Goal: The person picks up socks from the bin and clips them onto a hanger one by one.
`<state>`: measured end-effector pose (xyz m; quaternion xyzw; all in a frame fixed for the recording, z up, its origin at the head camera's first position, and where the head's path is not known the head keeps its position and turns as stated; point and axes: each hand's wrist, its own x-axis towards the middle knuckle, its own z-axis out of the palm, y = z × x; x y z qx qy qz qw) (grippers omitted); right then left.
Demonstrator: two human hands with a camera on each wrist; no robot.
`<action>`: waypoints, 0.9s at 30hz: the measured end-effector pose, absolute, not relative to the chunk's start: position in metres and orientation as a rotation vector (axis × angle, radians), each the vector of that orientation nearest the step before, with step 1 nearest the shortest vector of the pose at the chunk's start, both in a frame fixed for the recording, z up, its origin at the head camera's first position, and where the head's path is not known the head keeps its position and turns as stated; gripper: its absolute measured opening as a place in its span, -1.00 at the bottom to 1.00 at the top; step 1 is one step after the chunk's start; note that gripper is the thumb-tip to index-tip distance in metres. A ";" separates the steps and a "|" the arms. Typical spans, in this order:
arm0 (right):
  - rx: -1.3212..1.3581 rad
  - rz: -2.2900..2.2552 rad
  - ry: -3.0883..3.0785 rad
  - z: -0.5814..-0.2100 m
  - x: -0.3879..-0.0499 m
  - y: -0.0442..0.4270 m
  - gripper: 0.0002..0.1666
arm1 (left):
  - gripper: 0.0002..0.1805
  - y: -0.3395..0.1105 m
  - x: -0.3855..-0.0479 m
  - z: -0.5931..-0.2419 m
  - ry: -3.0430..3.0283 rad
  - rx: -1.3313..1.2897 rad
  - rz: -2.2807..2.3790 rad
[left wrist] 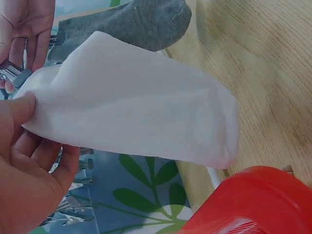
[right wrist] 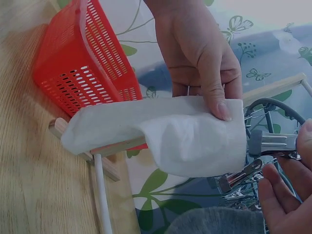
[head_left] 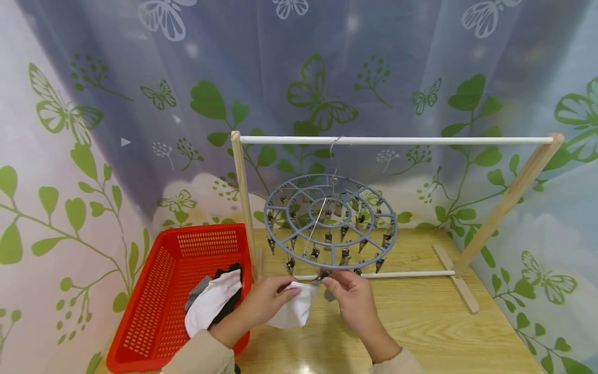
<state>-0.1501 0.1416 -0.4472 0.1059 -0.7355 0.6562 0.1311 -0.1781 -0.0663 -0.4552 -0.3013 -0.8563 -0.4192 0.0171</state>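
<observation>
My left hand (head_left: 265, 302) pinches a white sock (left wrist: 141, 107) at its cuff, thumb on one side and fingers on the other, and the sock droops from there. My right hand (head_left: 354, 301) holds a metal clip (right wrist: 275, 143) between thumb and fingers, just beside the sock's cuff. In the right wrist view a narrow gap shows between clip and cuff. The clip is at the near rim of a round grey drying hanger (head_left: 334, 257). A grey sock (left wrist: 126, 27) hangs close by, behind the white one; its upper end is partly hidden.
A red plastic basket (head_left: 205, 244) stands at the left, holding white, grey and black cloth items (head_left: 215, 301). The hanger hooks over a white rod (head_left: 420, 141) between wooden posts (head_left: 509, 202). Several other clips dangle from it above the wooden table (head_left: 420, 322). A patterned curtain hangs behind.
</observation>
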 end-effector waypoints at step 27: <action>0.310 1.881 -2.094 -0.448 -0.150 0.141 -0.78 | -0.88 -0.052 -0.177 -0.456 -2.616 -0.850 -1.246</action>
